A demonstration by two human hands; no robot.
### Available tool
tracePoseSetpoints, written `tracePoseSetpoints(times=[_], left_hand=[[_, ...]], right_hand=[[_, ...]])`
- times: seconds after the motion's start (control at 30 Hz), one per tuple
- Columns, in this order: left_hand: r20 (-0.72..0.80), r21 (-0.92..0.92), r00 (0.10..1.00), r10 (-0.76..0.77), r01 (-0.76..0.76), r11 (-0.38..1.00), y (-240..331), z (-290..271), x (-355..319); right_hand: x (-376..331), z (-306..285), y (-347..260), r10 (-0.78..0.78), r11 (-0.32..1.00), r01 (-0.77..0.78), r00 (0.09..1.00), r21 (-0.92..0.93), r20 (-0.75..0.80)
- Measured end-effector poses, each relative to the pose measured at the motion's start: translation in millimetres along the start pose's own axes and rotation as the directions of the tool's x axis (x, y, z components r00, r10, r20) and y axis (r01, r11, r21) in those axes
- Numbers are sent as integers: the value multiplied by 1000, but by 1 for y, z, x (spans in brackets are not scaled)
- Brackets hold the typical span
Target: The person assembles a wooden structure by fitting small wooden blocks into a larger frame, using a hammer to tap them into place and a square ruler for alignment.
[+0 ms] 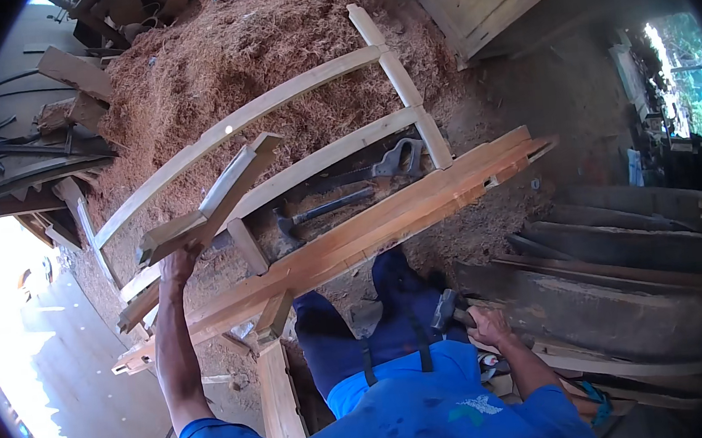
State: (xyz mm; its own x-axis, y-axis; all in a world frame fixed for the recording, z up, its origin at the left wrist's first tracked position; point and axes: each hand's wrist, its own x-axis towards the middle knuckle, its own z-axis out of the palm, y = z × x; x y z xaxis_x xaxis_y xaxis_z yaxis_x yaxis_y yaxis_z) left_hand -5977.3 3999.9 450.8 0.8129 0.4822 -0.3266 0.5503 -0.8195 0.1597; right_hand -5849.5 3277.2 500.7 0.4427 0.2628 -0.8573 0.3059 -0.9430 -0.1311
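My left hand (181, 261) is wrapped around an angled wooden piece (225, 185), holding it tilted above the left part of a long wooden beam (386, 234). Low on the right, beside my leg, my right hand (490, 325) grips a hammer (444, 310) by its handle, the steel head pointing left. The beam lies across in front of my legs, with notches cut along its near edge. Just beyond it a pale wooden frame (272, 100) with a curved rail rests on the shavings. Between frame and beam lie a claw hammer (329, 208) and a handsaw (400, 159).
A large heap of reddish shavings (208, 55) covers the ground ahead. Dark planks (613, 303) are stacked on the right. Another timber (276, 387) stands near my left side, and a pale sheet (68, 356) spreads at far left.
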Motion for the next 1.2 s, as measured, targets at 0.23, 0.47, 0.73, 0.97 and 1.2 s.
tracePoseSetpoints(times=[0.23,0.47,0.73,0.97,1.2], left_hand=[[82,-81,976,-204,210,974,74,-115,-96],[164,6,903,-398,402,916,134,-216,-134],[232,170,679,-696,677,716,109,-169,-244],[86,-81,663,-743,748,658,76,-73,-327],[266,-111,416,-870,909,401,88,-43,-403]], right_hand=[[71,-70,39,-12,995,28,987,-95,162],[157,-29,93,190,965,-152,967,-212,168],[257,75,107,145,897,-51,972,-438,185],[280,96,171,37,716,-161,980,-679,-194],[109,-12,-201,-861,471,793,315,-387,-400]])
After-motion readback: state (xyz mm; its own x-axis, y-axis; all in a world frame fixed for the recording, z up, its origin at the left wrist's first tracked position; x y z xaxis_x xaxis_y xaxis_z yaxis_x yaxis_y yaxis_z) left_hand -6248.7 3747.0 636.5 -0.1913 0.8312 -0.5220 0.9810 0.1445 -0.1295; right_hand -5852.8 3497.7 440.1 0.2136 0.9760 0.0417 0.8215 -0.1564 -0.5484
